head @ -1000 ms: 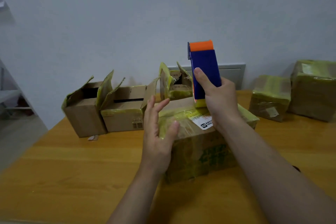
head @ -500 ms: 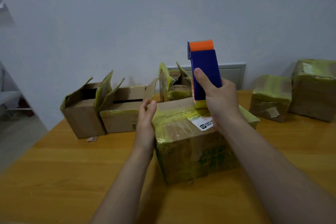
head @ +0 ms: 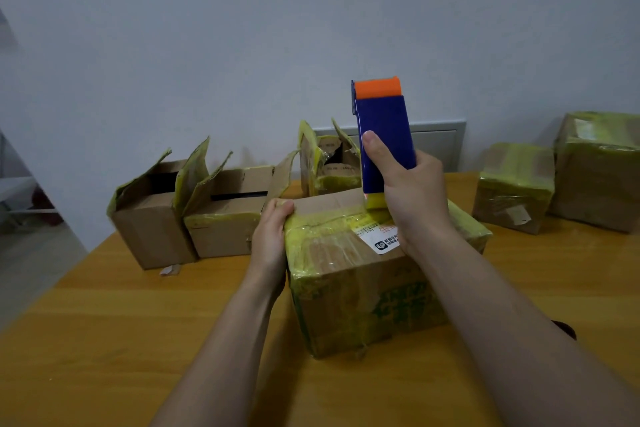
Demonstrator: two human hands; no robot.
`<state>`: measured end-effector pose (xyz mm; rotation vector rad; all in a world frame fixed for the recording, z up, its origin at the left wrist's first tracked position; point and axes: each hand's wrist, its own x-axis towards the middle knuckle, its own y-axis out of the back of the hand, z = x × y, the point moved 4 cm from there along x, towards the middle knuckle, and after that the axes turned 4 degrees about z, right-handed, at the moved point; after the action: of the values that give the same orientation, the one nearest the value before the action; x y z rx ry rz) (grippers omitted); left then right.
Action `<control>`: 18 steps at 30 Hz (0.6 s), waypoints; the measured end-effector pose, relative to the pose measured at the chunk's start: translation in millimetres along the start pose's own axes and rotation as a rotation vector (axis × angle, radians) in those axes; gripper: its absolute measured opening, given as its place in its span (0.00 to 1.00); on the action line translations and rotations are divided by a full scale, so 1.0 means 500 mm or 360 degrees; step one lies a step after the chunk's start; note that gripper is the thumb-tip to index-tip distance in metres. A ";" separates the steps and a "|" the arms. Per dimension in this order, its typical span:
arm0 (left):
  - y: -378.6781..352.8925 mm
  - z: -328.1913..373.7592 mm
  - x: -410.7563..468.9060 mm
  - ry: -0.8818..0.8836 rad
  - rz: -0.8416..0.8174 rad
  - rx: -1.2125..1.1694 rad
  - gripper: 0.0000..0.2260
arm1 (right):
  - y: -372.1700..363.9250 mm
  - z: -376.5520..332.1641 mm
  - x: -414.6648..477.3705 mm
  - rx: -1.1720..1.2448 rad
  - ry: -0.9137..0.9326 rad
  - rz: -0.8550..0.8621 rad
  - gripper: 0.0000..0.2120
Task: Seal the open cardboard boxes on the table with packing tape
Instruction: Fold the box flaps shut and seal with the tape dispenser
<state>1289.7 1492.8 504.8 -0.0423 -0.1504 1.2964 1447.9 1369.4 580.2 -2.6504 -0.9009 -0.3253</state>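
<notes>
A closed cardboard box (head: 349, 288) wrapped in yellowish tape stands on the wooden table (head: 104, 340) in front of me. My right hand (head: 412, 198) grips a blue tape dispenser (head: 384, 135) with an orange top, held upright with its lower end on the box's top. My left hand (head: 272, 239) clasps the box's upper left edge, fingers curled over the top. Three open boxes stand behind: one at the left (head: 152, 218), one beside it (head: 225, 222), one further back (head: 329, 163), all with flaps up.
Two taped, closed boxes sit at the right: a smaller one (head: 512, 187) and a larger one (head: 599, 170). A grey wall panel (head: 440, 142) is behind the table. A small paper scrap (head: 169, 269) lies near the left box. The table's left edge drops to the floor.
My left hand moved from the box's near face to its upper left edge and closed on it. The box has turned slightly. The right hand and dispenser stayed put.
</notes>
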 end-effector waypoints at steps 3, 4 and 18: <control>-0.002 0.009 -0.006 -0.0026 0.0032 -0.0009 0.11 | 0.000 -0.001 -0.002 0.0007 0.0006 -0.0002 0.16; -0.003 0.016 -0.009 -0.0034 0.0055 0.0010 0.12 | 0.000 -0.002 -0.003 0.0004 0.0005 0.0004 0.18; 0.046 0.103 -0.020 -0.0455 0.0197 0.1792 0.35 | 0.007 -0.012 -0.018 -0.0019 0.0015 -0.0007 0.17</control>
<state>1258.1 1486.8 552.0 1.1068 0.3576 1.3509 1442.4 1359.4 582.3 -2.6561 -0.9049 -0.3450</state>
